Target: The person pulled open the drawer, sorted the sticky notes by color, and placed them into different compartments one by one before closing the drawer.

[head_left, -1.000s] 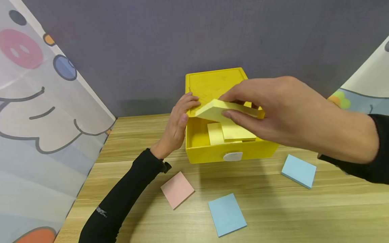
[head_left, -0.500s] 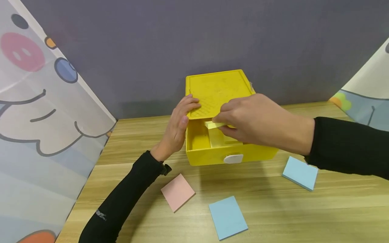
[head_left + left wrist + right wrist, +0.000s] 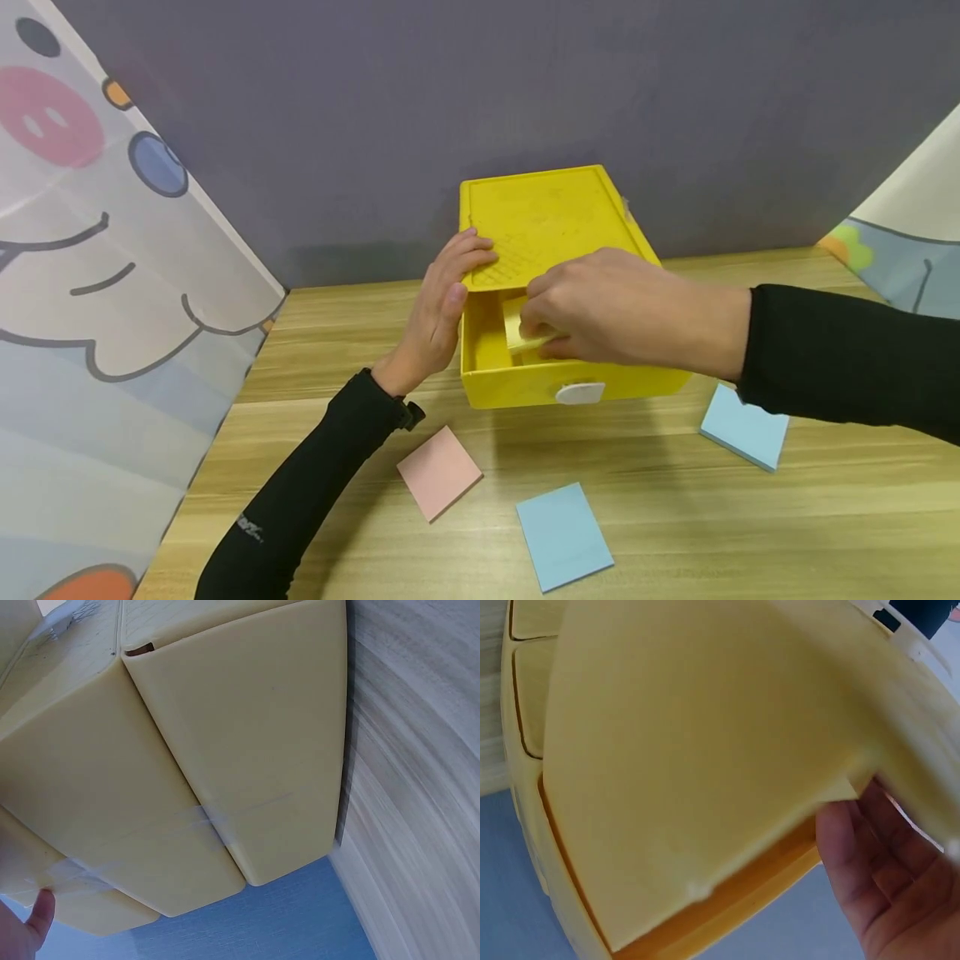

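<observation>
A yellow drawer box (image 3: 543, 221) stands against the grey wall, its top drawer (image 3: 517, 392) pulled out, with a white handle on the front. At the box's left top edge rests my left hand (image 3: 435, 321), fingers laid over the top; the thumb (image 3: 37, 922) shows in the left wrist view. Over the drawer, my right hand (image 3: 600, 312) has curled fingers and pinches a pale yellow sticky note pad (image 3: 514, 325) low inside it. That hand covers most of the pad and the other yellow notes. In the right wrist view the right fingers (image 3: 855, 862) appear by a pale yellow surface.
On the wooden table (image 3: 337, 333) lie a pink sticky note pad (image 3: 440, 473), a blue pad (image 3: 565, 537) in front and another blue pad (image 3: 744, 427) to the right, partly under the right sleeve. Cartoon-printed panels (image 3: 52, 250) flank both sides.
My right hand has lowered the yellow pad from above the drawer down into it, moving slightly left. The left hand keeps its place on the box.
</observation>
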Action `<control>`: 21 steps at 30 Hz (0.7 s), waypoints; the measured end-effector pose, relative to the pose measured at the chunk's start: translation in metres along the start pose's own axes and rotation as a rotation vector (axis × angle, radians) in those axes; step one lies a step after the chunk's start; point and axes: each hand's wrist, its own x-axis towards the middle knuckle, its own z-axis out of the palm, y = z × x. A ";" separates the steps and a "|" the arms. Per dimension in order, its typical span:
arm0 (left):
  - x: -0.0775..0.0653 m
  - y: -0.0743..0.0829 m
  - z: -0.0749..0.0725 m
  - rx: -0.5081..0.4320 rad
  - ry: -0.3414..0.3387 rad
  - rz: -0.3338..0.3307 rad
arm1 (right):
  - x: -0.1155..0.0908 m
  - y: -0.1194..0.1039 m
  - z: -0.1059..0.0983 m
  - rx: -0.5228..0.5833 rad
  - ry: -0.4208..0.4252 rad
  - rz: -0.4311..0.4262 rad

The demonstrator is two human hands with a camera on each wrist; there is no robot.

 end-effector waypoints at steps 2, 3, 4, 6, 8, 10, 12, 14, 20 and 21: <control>0.000 0.000 0.000 0.001 -0.003 -0.003 | 0.001 0.001 0.000 0.035 -0.022 -0.003; 0.000 0.001 0.000 0.000 -0.006 -0.005 | 0.002 0.002 -0.001 0.060 -0.038 0.000; 0.000 0.001 0.000 -0.001 -0.008 -0.009 | 0.003 0.002 -0.001 0.085 -0.053 0.004; 0.000 0.001 0.001 -0.004 -0.011 -0.014 | 0.004 0.004 -0.001 0.138 -0.080 0.013; 0.000 0.001 0.001 -0.008 -0.009 -0.018 | 0.006 0.004 -0.001 0.177 -0.105 0.024; 0.000 0.001 0.001 -0.010 -0.007 -0.018 | 0.007 0.005 -0.001 0.193 -0.113 0.025; 0.001 0.001 0.002 -0.011 -0.003 -0.015 | 0.007 0.006 -0.002 0.199 -0.117 0.025; 0.001 0.001 0.002 -0.011 -0.001 -0.012 | 0.007 0.006 -0.002 0.201 -0.115 0.023; 0.001 0.002 0.001 -0.007 0.001 -0.007 | 0.005 0.007 -0.002 0.191 -0.087 0.019; 0.001 0.002 0.001 -0.008 0.002 -0.007 | 0.004 0.007 -0.002 0.190 -0.084 0.020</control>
